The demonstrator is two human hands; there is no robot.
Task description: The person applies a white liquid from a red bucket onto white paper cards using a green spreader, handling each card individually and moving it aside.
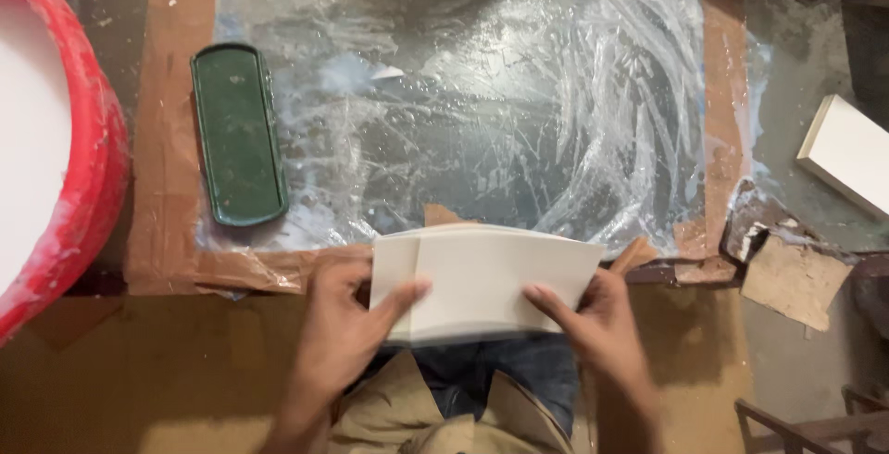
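Bare sheet (482, 121) ahead; green tray (238, 135) blocks left.

1. This looks like a small hand workshop for paper or binding work, set up at floor or low-bench level.
2. The work surface is a dark slab covered with clear plastic sheet (463, 111), fixed round its edges with brown tape (167, 139) and smeared with white, paste-like streaks.
3. A large red tub (88, 167) with white contents stands at the left, its rim splashed with white.
4. A green oblong tray (238, 135) lies on the sheet.
5. Cardboard scraps (795, 280) and a white block (847, 153) lie on rough, stained ground at the right.
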